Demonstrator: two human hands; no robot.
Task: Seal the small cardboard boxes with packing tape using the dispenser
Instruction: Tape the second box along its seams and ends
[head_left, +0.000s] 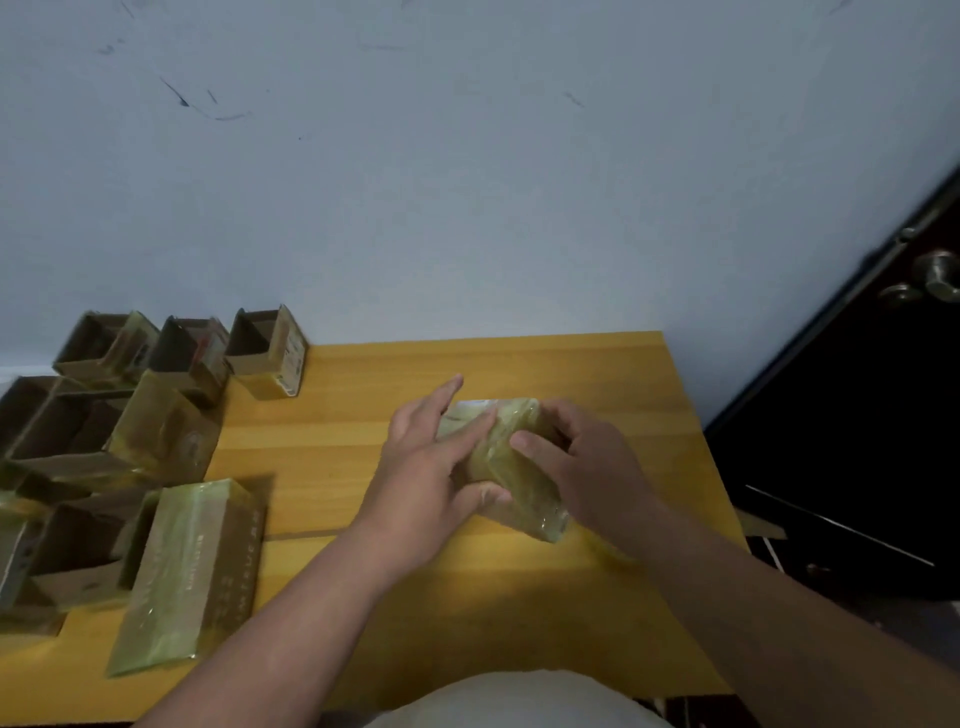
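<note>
A small cardboard box (514, 478) wrapped in shiny yellowish tape lies tilted on the wooden table (545, 364), near its middle right. My left hand (431, 467) presses on the box's left side with straight fingers, thumb against its near face. My right hand (576, 462) grips the box's right end, fingers curled over its top and thumb on the upper face. No tape dispenser is in view.
Several small cardboard boxes crowd the table's left side: open ones (265, 353) along the wall, a taped one (171, 426), and a long taped box (192, 571) nearer me. A dark door with a knob (935, 280) stands at the right.
</note>
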